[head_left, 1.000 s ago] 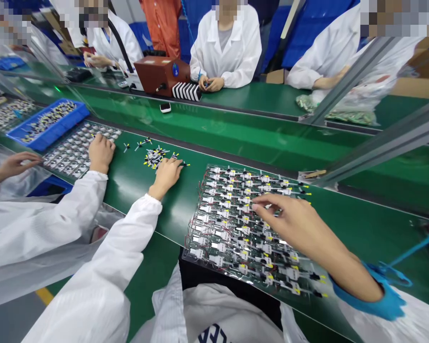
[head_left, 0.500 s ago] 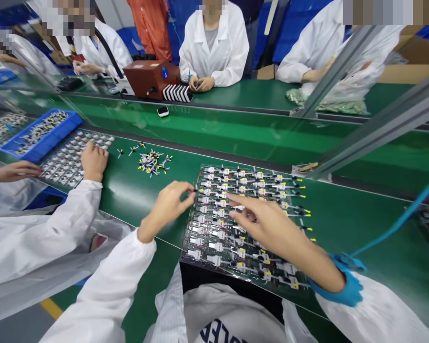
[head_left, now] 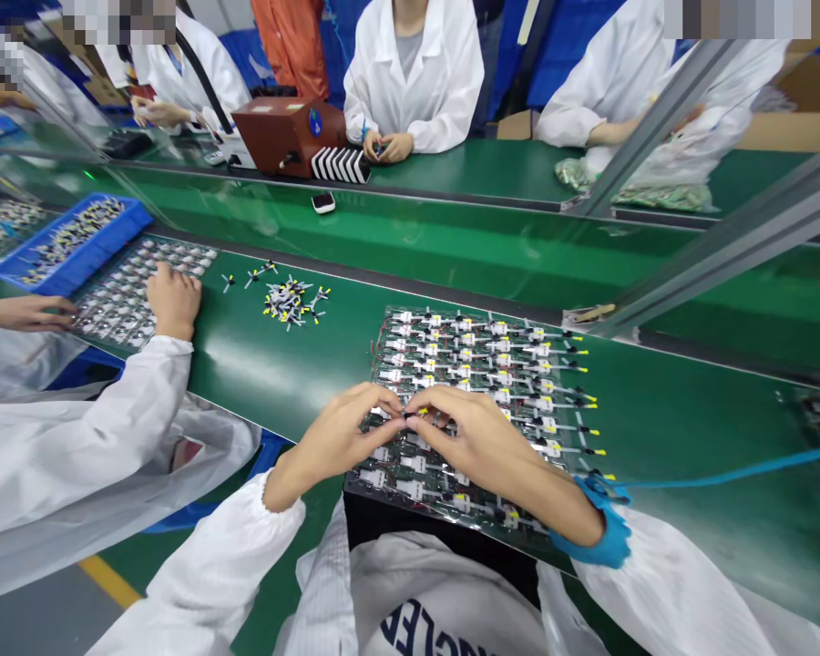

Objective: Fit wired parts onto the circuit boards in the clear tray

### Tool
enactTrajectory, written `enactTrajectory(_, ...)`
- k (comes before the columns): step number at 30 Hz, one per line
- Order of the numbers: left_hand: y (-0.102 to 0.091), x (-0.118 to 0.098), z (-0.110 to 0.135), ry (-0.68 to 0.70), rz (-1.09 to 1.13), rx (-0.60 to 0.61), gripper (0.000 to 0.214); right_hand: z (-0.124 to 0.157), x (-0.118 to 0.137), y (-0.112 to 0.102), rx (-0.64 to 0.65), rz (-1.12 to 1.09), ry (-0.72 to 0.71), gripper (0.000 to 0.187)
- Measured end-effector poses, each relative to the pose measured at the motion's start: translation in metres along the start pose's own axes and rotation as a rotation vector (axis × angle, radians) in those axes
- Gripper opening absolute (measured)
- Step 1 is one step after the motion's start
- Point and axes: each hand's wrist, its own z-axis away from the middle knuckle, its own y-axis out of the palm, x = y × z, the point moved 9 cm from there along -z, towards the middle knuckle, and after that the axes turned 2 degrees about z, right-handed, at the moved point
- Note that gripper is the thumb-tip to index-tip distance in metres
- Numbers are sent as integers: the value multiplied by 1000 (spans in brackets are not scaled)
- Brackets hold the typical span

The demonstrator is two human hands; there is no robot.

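My left hand (head_left: 345, 430) and my right hand (head_left: 475, 433) meet fingertip to fingertip over the clear plastic tray (head_left: 375, 357). Between their pinched fingers is a small part with a black middle and a yellow tip (head_left: 421, 412); the fingers hide most of it. Rows of white parts (head_left: 463, 343) with grey stems, many tipped yellow, fill the tray, and thin red wires show among them. A blue wrist strap (head_left: 598, 528) circles my right wrist. Left of the tray, a pile of small grey, black and yellow branched parts (head_left: 291, 301) lies on the green table.
At left, a co-worker's hands (head_left: 174, 299) rest at another tray of white parts (head_left: 127, 292), beside a blue bin (head_left: 75, 239). A metal post (head_left: 697, 246) slants across the right. Behind the green divider, people in white coats sit near a brown box (head_left: 277, 137).
Both hands have come together over the tray's left part, pinching the small part. My right hand moved left and my left hand moved right and lower.
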Motion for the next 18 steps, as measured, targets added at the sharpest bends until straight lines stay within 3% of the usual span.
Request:
enactTrajectory(5, -3, 12, 17, 39, -201, 78, 18, 5, -7, -18, -81, 12, 57, 10)
enactTrajectory(11, 27, 34, 51, 148, -470, 268, 23, 22, -28, -39, -140, 24, 142, 20)
enactTrajectory(18, 42, 37, 50, 226, -498, 348, 44, 39, -46, -51, -196, 21, 262, 20)
